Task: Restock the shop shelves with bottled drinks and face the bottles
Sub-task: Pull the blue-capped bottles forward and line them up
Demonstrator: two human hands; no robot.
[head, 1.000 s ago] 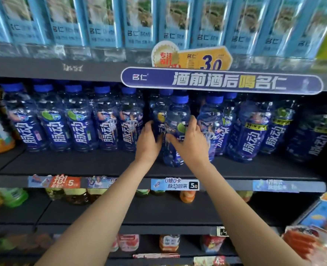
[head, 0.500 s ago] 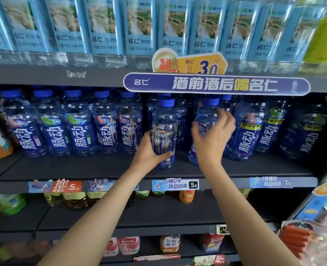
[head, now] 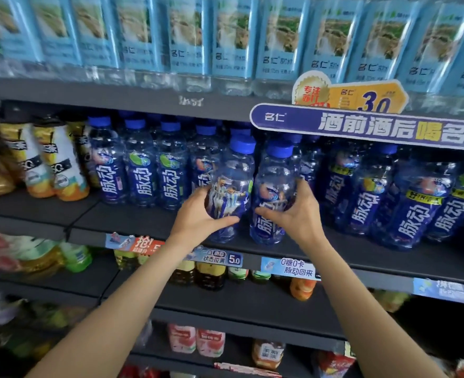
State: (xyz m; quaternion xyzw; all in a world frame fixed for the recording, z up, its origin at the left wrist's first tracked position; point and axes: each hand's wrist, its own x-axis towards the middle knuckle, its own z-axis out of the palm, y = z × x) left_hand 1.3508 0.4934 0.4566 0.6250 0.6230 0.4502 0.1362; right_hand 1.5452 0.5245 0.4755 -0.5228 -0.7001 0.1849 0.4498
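Observation:
Two blue-capped drink bottles stand side by side at the front of the middle shelf [head: 143,225]. My left hand [head: 201,214] grips the left bottle [head: 232,184], whose label shows footballers turned to the front. My right hand [head: 296,211] grips the right bottle [head: 273,186], whose white lettering faces front and slightly left. Both bottles are upright, and their bases rest near the shelf's front edge. Rows of the same blue bottles [head: 141,170] stand further back on both sides.
Pale-blue labelled water bottles [head: 233,39] fill the top shelf. A purple banner sign [head: 375,129] hangs over the right bottles. Yellow-and-white bottles [head: 59,162] stand at the left. Price tags [head: 288,266] line the shelf edge; lower shelves hold assorted drinks [head: 209,274].
My view has swung left. My right hand came down from a bottle further back and now grips a second bottle beside the one in my left hand, both near the shelf front.

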